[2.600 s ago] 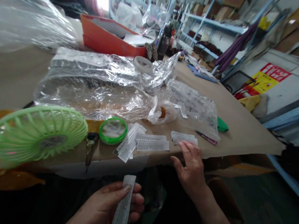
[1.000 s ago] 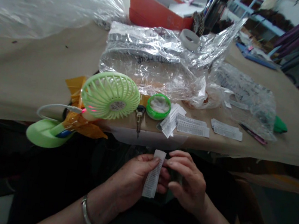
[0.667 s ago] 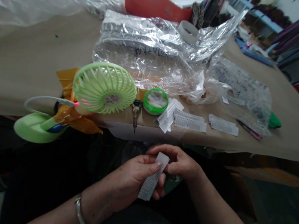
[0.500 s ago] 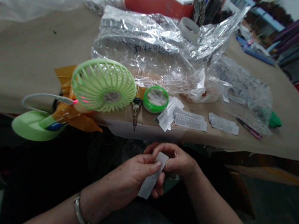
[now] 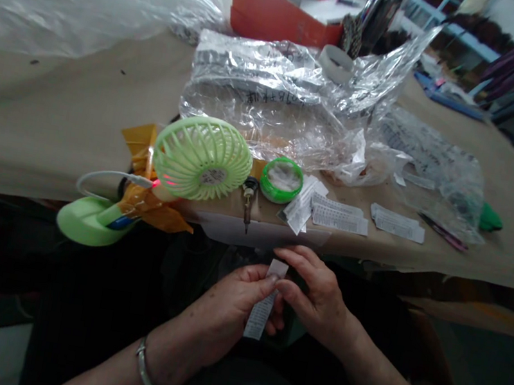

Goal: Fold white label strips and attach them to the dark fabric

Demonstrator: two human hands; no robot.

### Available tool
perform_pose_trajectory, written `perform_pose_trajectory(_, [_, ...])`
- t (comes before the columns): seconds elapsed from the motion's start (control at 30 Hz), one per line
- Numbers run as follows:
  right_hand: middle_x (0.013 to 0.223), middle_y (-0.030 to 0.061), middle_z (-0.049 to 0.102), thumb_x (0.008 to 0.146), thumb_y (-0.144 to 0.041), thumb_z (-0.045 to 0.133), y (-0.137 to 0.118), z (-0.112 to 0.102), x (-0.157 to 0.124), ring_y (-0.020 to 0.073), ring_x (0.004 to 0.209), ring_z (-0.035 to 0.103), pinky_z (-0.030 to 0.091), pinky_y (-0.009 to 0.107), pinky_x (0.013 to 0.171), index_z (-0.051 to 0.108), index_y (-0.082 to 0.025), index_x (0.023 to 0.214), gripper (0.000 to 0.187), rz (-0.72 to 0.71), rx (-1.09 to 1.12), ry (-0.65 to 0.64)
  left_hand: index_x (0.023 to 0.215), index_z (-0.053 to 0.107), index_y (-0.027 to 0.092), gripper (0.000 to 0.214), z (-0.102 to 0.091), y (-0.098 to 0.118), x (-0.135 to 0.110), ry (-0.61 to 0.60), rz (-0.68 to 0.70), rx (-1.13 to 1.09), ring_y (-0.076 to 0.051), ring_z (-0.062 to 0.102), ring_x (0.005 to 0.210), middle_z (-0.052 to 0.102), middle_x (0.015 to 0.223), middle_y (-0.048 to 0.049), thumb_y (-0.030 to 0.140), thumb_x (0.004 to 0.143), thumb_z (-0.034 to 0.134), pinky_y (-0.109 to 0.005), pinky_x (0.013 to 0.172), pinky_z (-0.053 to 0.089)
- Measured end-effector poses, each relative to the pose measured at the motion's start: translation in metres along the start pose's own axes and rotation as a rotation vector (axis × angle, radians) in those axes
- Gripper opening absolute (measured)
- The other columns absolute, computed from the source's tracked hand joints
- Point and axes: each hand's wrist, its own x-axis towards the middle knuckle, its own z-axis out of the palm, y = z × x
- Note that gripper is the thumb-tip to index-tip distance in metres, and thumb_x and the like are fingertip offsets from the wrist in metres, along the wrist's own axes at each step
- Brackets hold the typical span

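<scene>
A narrow white printed label [image 5: 260,313] is pinched in my left hand [image 5: 232,306], with the thumb across its upper part. My right hand [image 5: 319,293] is just to the right, fingers apart, its thumb close to the label's edge; whether it touches the label I cannot tell. Both hands are over my lap, below the table edge. On the table in front of them lie a stack of printed labels [image 5: 339,217], a second stack of labels [image 5: 397,223] to its right, and some slanted white strips [image 5: 304,203].
A green fan [image 5: 204,158] bound with orange tape overhangs the table edge at left. Beside it are a pointed tool [image 5: 248,203] and a green round tub [image 5: 281,180]. Behind lie clear plastic bags [image 5: 270,110], a tape roll [image 5: 336,64] and a red box [image 5: 284,21]. Tweezers [image 5: 443,232] lie at right.
My right hand has opened and drawn slightly away from the label, its fingers now extended. My left hand keeps its pinch on the label. The whole view has shifted a little.
</scene>
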Motion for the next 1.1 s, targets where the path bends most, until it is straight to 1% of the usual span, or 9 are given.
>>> perform_pose_trajectory(0.1, [0.107, 0.0107, 0.061, 0.09, -0.029, 0.051, -0.003, 0.003, 0.001, 0.0208, 0.1, 0.058, 0.049, 0.033, 0.086, 0.06, -0.016, 0.114, 0.029, -0.036, -0.093, -0.014, 0.085, 0.061, 0.014, 0.019, -0.001, 0.0, -0.001, 0.016, 0.005, 0.006, -0.009, 0.056, 0.052, 0.059, 0.063, 0.0022, 0.032, 0.08, 0.061, -0.022, 0.052, 0.043])
perform_pose_trajectory(0.2, [0.107, 0.0098, 0.062, 0.089, -0.029, 0.052, -0.004, 0.006, 0.004, 0.0207, 0.099, 0.06, 0.049, 0.034, 0.086, 0.058, -0.018, 0.117, 0.031, 0.027, -0.007, 0.034, 0.08, 0.059, 0.014, 0.019, -0.002, 0.001, -0.003, 0.014, 0.028, 0.005, -0.009, 0.054, 0.052, 0.057, 0.062, 0.0027, 0.033, 0.082, 0.058, -0.022, 0.052, 0.042])
perform_pose_trajectory(0.3, [0.092, 0.0045, 0.067, 0.086, -0.029, 0.055, -0.008, 0.012, 0.009, 0.0164, 0.081, 0.064, 0.052, 0.029, 0.074, 0.061, -0.02, 0.107, 0.023, 0.239, 0.232, 0.057, 0.081, 0.059, 0.015, 0.02, -0.003, 0.002, -0.008, 0.048, 0.066, 0.026, -0.009, 0.053, 0.052, 0.057, 0.062, 0.0028, 0.034, 0.083, 0.056, -0.021, 0.053, 0.041])
perform_pose_trajectory(0.4, [0.065, -0.0017, 0.065, 0.084, -0.031, 0.059, -0.011, 0.021, 0.015, 0.0116, 0.053, 0.061, 0.051, 0.023, 0.053, 0.061, -0.02, 0.088, 0.013, 0.437, 0.589, -0.004, 0.077, 0.058, 0.015, 0.022, -0.005, 0.003, -0.012, 0.104, 0.123, 0.078, -0.009, 0.052, 0.053, 0.057, 0.06, 0.0021, 0.035, 0.085, 0.053, -0.022, 0.054, 0.041])
perform_pose_trajectory(0.5, [0.05, -0.0055, 0.059, 0.083, -0.032, 0.059, -0.012, 0.031, 0.021, 0.0103, 0.037, 0.054, 0.046, 0.021, 0.039, 0.057, -0.019, 0.081, 0.013, 0.504, 0.898, -0.078, 0.071, 0.057, 0.016, 0.024, -0.007, 0.003, -0.015, 0.151, 0.193, 0.151, -0.01, 0.052, 0.054, 0.057, 0.06, 0.0014, 0.033, 0.086, 0.05, -0.022, 0.055, 0.041])
perform_pose_trajectory(0.57, [0.049, -0.0057, 0.058, 0.083, -0.03, 0.06, -0.013, 0.036, 0.024, 0.0103, 0.035, 0.053, 0.044, 0.02, 0.037, 0.056, -0.018, 0.079, 0.013, 0.513, 0.973, -0.087, 0.067, 0.057, 0.016, 0.026, -0.008, 0.003, -0.017, 0.179, 0.235, 0.202, -0.01, 0.052, 0.055, 0.057, 0.059, 0.0015, 0.032, 0.086, 0.049, -0.023, 0.057, 0.041])
perform_pose_trajectory(0.8, [0.064, -0.0031, 0.058, 0.08, -0.026, 0.062, -0.018, 0.04, 0.034, 0.0066, 0.045, 0.05, 0.043, 0.019, 0.044, 0.058, -0.017, 0.072, 0.013, 0.464, 0.843, -0.02, 0.071, 0.062, 0.016, 0.022, -0.018, 0.005, -0.017, 0.239, 0.405, 0.368, -0.011, 0.05, 0.06, 0.056, 0.062, 0.0019, 0.03, 0.085, 0.05, -0.023, 0.059, 0.041])
perform_pose_trajectory(0.97, [0.069, -0.0021, 0.054, 0.079, -0.022, 0.06, -0.025, 0.036, 0.046, 0.0093, 0.064, 0.049, 0.041, 0.021, 0.06, 0.06, -0.017, 0.072, 0.009, 0.328, 0.533, 0.044, 0.082, 0.068, 0.018, 0.015, -0.029, 0.011, -0.019, 0.404, 0.607, 0.603, -0.013, 0.056, 0.066, 0.065, 0.07, 0.0009, 0.026, 0.083, 0.055, -0.022, 0.06, 0.043])
perform_pose_trajectory(1.1, [0.066, -0.0024, 0.053, 0.079, -0.022, 0.058, -0.029, 0.034, 0.051, 0.0096, 0.061, 0.047, 0.039, 0.021, 0.058, 0.06, -0.017, 0.071, 0.009, 0.289, 0.416, 0.073, 0.081, 0.069, 0.019, 0.014, -0.032, 0.02, -0.02, 0.528, 0.736, 0.767, -0.013, 0.06, 0.064, 0.068, 0.069, 0.0016, 0.022, 0.082, 0.055, -0.021, 0.06, 0.044])
